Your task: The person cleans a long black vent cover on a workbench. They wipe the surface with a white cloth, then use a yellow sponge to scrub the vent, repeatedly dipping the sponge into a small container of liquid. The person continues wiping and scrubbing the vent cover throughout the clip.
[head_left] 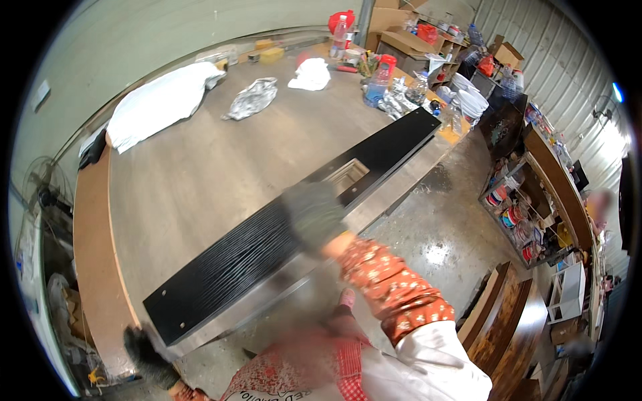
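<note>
A long black wood-grain board (227, 267) with a rectangular cut-out (348, 176) lies slantwise along the near edge of the worktable (200, 180). Motion smears my right hand (313, 215), which wears a dark grey glove and rests on the board's middle, just left of the cut-out. Its fingers are too blurred to tell what, if anything, is under them. My left hand (148, 357), also in a dark glove, is at the board's near left end by the table corner, its fingers stretched out. Small round spots show near both ends of the board.
Along the table's far side lie a white covered bundle (164, 103), a crumpled grey cloth (253, 99) and a white cloth (310, 75). Bottles (380, 81) and foil crowd the far right corner. Dark wooden panels (505, 327) stand at right; shelves (525, 214) hold cans.
</note>
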{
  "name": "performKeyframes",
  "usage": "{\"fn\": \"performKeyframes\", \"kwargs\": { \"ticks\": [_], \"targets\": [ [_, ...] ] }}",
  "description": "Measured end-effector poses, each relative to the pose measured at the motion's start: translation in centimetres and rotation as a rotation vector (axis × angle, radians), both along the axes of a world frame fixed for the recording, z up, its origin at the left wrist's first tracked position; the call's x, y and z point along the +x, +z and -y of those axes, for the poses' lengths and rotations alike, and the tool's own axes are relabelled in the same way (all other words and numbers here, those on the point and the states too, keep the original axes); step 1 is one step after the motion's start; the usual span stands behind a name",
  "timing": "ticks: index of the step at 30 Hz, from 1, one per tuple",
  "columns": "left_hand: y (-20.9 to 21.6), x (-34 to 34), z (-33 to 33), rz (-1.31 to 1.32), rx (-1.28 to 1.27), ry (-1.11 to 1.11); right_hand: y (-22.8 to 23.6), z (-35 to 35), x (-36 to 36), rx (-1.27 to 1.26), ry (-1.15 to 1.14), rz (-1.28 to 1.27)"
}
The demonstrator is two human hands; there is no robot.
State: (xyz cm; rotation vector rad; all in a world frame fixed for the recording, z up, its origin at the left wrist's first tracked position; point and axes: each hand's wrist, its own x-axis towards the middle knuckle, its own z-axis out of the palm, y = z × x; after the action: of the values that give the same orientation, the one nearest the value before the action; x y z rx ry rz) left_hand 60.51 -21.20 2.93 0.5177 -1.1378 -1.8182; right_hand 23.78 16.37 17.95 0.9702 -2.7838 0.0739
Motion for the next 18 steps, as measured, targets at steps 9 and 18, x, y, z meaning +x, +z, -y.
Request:
{"fn": "performKeyframes", "kwargs": {
  "ticks": [9, 18],
  "targets": [
    [12.7, -18.3, -22.7, 0.422, -0.765, 0.133, -1.3, -12.5, -10.2, -0.068, 0.008, -0.103],
    [13.5, -32.1, -33.7, 0.726, -1.594, -0.252, -3.0, -29.2, -25.3, -0.266, -0.234, -0.155]
  ]
}}
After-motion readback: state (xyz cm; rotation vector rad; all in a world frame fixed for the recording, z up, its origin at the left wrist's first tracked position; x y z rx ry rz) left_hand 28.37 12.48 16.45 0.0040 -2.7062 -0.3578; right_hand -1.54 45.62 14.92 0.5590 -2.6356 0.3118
